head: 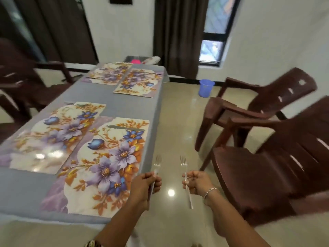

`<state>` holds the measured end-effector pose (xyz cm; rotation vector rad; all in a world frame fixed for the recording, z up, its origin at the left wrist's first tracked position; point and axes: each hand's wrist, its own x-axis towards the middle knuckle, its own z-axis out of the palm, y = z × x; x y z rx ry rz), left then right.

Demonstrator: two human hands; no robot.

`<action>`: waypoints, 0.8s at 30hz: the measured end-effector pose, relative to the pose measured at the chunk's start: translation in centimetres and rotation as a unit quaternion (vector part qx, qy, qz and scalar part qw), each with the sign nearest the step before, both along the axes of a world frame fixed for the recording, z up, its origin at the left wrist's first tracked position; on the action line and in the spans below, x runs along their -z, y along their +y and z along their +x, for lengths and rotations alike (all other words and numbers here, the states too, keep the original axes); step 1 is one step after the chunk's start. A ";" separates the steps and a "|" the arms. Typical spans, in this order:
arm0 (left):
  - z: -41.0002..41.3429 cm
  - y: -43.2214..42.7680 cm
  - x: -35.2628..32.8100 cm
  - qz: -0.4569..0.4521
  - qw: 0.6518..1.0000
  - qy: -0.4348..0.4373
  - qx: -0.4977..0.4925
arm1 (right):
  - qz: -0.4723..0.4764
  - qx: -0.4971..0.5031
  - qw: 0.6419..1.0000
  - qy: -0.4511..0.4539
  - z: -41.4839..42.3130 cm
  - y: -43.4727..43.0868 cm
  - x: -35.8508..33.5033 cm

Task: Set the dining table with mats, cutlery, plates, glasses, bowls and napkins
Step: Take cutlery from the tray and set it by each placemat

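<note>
- Two forks are in hand: the left fork (157,164) is held by its handle in the left hand (146,182), the right fork (185,172) likewise in the right hand (197,181); both hands are closed around the handles, tines pointing away from the person
- Both forks hang over the floor, just off the table's (124,107) near right edge; the left fork's tines sit right beside that edge, the right fork is further out toward the chairs
- The nearest mat (106,164) lies just left of the left hand and ahead of it; a knife (127,128) already rests across its far end, well ahead of both hands
- A second mat (53,136) lies beyond the first, further left, with what looks like cutlery (76,104) at its far edge; blur makes it hard to say which piece
- Two more mats (137,82) sit far ahead at the other end of the table, each seemingly with cutlery, though too small to tell
- My judgement: the step is laying forks, so lay one flat on the nearest mat at the end opposite the knife, parallel to it, handle square to the mat edge
- Best to set down one fork at a time, so the other stays steady
- Plates, glasses, bowls and napkins are not yet on the mats, so the task seems early
- Two brown chairs (263,175) stand right of the right hand, clear of the table
</note>
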<state>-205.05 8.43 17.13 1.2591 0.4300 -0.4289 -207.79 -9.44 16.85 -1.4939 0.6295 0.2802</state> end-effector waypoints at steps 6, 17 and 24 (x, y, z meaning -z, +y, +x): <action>1.2 0.0 -1.9 0.009 0.982 0.001 -0.190 | -0.026 -0.218 0.976 -0.010 7.7 -0.3 -1.2; -3.1 7.0 -1.8 0.002 0.861 0.030 -0.507 | -0.051 -0.486 0.872 -0.006 13.1 11.1 0.5; -6.1 11.7 0.7 -0.011 0.791 0.042 -0.610 | -0.101 -0.619 0.779 -0.009 12.9 19.6 2.1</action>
